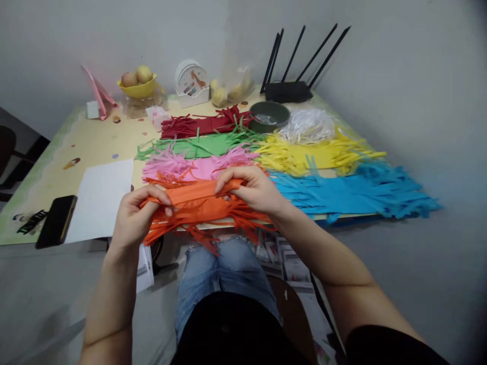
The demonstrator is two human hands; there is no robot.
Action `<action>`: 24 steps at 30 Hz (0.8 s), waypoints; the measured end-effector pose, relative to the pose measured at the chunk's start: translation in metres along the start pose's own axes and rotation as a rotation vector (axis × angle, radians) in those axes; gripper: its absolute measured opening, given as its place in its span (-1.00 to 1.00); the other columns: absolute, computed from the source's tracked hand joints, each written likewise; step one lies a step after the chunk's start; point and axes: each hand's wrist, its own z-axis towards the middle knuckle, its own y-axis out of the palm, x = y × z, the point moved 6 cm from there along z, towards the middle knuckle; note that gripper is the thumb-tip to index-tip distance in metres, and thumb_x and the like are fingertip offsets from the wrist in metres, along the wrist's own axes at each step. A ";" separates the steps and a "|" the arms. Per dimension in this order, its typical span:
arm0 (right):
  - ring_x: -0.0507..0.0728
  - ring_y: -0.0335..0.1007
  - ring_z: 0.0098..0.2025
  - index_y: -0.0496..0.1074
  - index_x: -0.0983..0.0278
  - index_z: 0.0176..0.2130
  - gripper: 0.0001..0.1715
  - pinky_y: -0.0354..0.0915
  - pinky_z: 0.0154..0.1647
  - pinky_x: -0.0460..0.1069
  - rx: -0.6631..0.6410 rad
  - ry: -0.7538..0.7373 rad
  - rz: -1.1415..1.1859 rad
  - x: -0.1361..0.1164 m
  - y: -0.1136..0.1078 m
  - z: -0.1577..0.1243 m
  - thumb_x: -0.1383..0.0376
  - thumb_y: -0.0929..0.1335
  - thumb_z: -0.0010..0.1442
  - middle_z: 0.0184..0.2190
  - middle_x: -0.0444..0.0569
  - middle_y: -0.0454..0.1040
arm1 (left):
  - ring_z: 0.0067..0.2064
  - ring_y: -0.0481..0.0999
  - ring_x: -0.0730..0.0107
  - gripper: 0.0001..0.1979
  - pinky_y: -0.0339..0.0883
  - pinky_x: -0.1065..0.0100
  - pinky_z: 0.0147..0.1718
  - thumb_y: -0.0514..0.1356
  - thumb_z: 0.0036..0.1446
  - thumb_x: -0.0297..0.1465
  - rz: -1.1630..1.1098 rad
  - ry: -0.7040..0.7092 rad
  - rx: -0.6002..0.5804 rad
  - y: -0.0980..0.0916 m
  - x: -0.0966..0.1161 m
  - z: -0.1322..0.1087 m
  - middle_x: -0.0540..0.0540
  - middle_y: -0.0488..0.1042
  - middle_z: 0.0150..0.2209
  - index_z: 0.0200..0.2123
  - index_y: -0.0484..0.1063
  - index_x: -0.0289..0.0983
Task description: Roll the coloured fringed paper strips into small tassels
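An orange fringed paper strip (198, 200) is stretched between my two hands at the table's front edge, its cut fringes hanging down below. My left hand (142, 210) pinches its left end. The right end is pinched by my right hand (249, 187), thumb and fingers closed on it. Just behind lies a pink fringed strip (203, 167), then a green one (209, 144) and a dark red one (207, 124). To the right are a yellow fringed strip (319, 154) and a large blue one (342, 192).
White stringy material (310, 124) lies beside a dark green bowl (269, 115). A black router (289, 91) with antennas stands behind. On the left are white paper (101, 197) and a phone (57, 220). A yellow fruit bowl (139, 89) and a round white giraffe-printed item (192, 83) stand along the wall.
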 end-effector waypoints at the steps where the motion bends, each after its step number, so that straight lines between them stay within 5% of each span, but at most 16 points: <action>1: -0.03 0.43 -0.45 0.54 0.32 -0.38 -0.78 0.32 -0.42 -0.15 -0.003 -0.012 -0.022 -0.001 0.000 -0.001 0.45 0.28 0.11 -0.43 -0.08 0.56 | -0.45 0.48 0.44 -0.88 0.42 0.37 -0.32 0.20 0.06 -0.54 0.005 0.005 0.007 0.000 0.000 0.000 0.01 0.44 -0.55 -0.45 0.51 -0.26; 5: 0.04 0.46 -0.31 0.54 0.32 -0.37 -0.76 0.36 -0.24 -0.07 -0.026 -0.158 -0.118 -0.012 0.000 -0.004 0.38 0.27 0.17 -0.37 -0.03 0.57 | -0.41 0.44 0.40 -0.87 0.34 0.39 -0.38 0.20 0.13 -0.40 0.123 0.074 -0.011 0.003 0.002 -0.001 -0.04 0.44 -0.52 -0.44 0.49 -0.27; 9: 0.02 0.41 -0.38 0.48 0.31 -0.40 -0.77 0.32 -0.29 -0.08 0.003 -0.181 -0.273 -0.016 0.001 -0.006 0.25 0.35 0.25 -0.42 -0.06 0.52 | -0.46 0.37 0.48 -0.77 0.20 0.44 -0.48 0.30 0.12 -0.35 0.460 0.164 0.079 0.005 0.007 -0.004 0.00 0.40 -0.51 -0.52 0.38 -0.28; 12: 0.08 0.49 -0.21 0.48 0.30 -0.18 -0.86 0.34 -0.17 -0.06 0.075 -0.123 -0.427 -0.014 0.001 -0.006 0.31 0.38 0.23 -0.21 0.00 0.58 | -0.38 0.43 0.48 -0.83 0.25 0.46 -0.42 0.35 0.08 -0.37 0.643 0.249 0.162 0.007 0.013 -0.007 0.00 0.47 -0.36 -0.29 0.44 -0.26; 14: 0.13 0.50 -0.06 0.46 0.30 -0.05 -0.74 0.34 -0.05 -0.02 0.100 -0.091 -0.488 -0.012 0.002 -0.006 0.35 0.37 0.23 -0.06 0.05 0.57 | -0.27 0.49 0.43 -0.75 0.32 0.44 -0.31 0.32 0.12 -0.39 0.726 0.282 0.127 0.010 0.016 -0.007 -0.04 0.52 -0.23 -0.11 0.45 -0.23; 16: 0.12 0.51 -0.11 0.48 0.30 -0.11 -0.81 0.34 -0.06 -0.02 0.111 -0.061 -0.512 -0.011 0.002 -0.006 0.36 0.37 0.23 -0.13 0.04 0.59 | -0.24 0.52 0.41 -0.84 0.34 0.41 -0.23 0.27 0.17 -0.41 0.774 0.295 0.058 0.014 0.017 -0.008 -0.05 0.55 -0.24 -0.15 0.47 -0.24; 20: 0.06 0.46 -0.31 0.44 0.31 -0.29 -0.94 0.32 -0.27 -0.08 0.106 -0.008 -0.422 -0.010 0.002 -0.004 0.33 0.39 0.21 -0.36 -0.06 0.54 | -0.26 0.56 0.39 -0.91 0.37 0.42 -0.25 0.24 0.20 -0.39 0.586 0.203 0.021 0.010 0.012 -0.009 -0.06 0.55 -0.31 -0.32 0.39 -0.26; 24: 0.03 0.48 -0.34 0.40 0.30 -0.30 -0.90 0.34 -0.31 -0.10 0.074 0.020 -0.251 -0.011 0.004 -0.003 0.30 0.40 0.21 -0.38 -0.08 0.51 | -0.29 0.61 0.33 -0.76 0.42 0.40 -0.32 0.30 0.15 -0.29 0.337 0.021 0.005 0.008 0.004 -0.006 -0.05 0.57 -0.34 -0.17 0.37 -0.24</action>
